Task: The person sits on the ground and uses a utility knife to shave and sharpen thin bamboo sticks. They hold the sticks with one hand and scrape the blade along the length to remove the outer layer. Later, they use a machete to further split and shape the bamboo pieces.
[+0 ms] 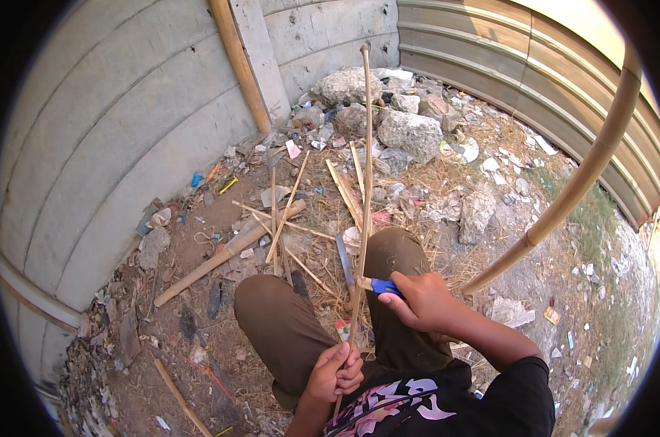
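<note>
Head view: I see the left hand (336, 373) closed around a long, pale bamboo strip (368, 153) between the knees (273, 309); the right hand (425, 300) grips a blue plastic cutter (383, 287) against it.

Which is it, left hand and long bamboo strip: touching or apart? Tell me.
Touching: head view shows the left hand closed around the long bamboo strip.
</note>
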`<act>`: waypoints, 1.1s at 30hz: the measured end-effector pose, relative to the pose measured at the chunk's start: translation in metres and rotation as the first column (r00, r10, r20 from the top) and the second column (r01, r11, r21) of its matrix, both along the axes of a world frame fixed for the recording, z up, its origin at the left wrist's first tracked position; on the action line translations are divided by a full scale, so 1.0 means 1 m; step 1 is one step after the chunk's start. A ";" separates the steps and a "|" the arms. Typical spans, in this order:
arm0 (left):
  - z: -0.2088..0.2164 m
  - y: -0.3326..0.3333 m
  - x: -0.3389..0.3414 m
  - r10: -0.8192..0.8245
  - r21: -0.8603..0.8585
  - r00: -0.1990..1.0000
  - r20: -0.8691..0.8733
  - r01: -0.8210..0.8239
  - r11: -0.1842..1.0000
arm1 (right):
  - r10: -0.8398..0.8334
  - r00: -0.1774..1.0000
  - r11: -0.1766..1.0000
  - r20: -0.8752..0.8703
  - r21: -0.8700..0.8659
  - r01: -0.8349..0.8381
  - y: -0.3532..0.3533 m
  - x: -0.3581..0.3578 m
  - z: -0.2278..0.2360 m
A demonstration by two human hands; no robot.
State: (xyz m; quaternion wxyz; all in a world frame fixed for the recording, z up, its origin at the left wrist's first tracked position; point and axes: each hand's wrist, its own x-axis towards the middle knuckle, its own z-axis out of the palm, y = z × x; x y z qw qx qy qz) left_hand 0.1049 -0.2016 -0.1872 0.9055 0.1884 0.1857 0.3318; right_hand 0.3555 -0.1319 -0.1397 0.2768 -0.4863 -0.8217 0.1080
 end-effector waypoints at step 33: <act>-0.002 -0.012 0.009 -0.069 0.008 0.982 -0.176 0.072 0.997 | -0.319 0.912 0.925 0.257 0.295 0.240 0.118 0.079 0.060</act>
